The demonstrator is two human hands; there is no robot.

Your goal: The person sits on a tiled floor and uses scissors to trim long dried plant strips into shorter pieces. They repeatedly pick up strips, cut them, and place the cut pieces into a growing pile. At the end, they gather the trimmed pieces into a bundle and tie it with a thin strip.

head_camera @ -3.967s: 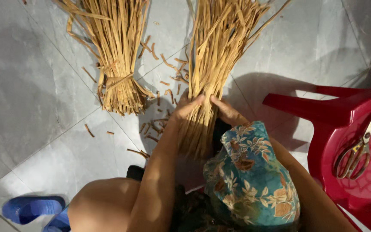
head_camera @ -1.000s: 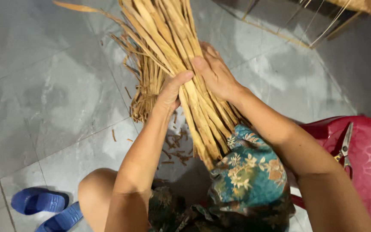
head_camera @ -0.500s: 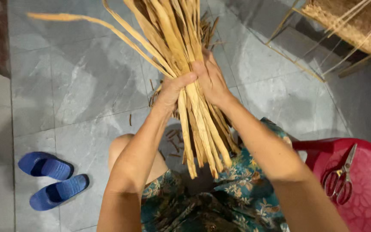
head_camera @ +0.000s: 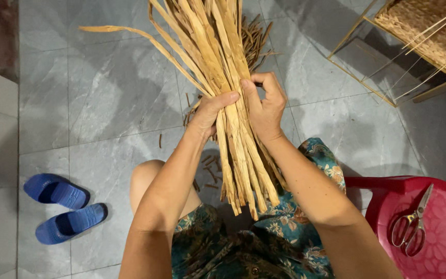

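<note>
Gripping a dried-leaf bundle [head_camera: 223, 77] with fingers [head_camera: 264, 82] wrapped; scissors [head_camera: 411, 227] on red stool [head_camera: 440, 248], sandals [head_camera: 60, 206] apart.

Both hands, left hand [head_camera: 213, 111] and right hand [head_camera: 264, 106], grip a bundle of dried straw strips [head_camera: 223, 77] above the tiled floor [head_camera: 104, 103]. Blue slippers [head_camera: 63, 206] lie left; scissors [head_camera: 413, 225] rest on a red stool [head_camera: 440, 248].

1. Floor [head_camera: 99, 103]: large grey marbled tiles with thin pale joints, scattered with short dry scraps.
2. Red plastic stool [head_camera: 440, 227] at lower right, scissors [head_camera: 411, 227] lying on its seat.
3. Blue slippers [head_camera: 63, 206] side by side at lower left.
4. Woven basket [head_camera: 429, 31] on a thin frame, upper right.
</note>
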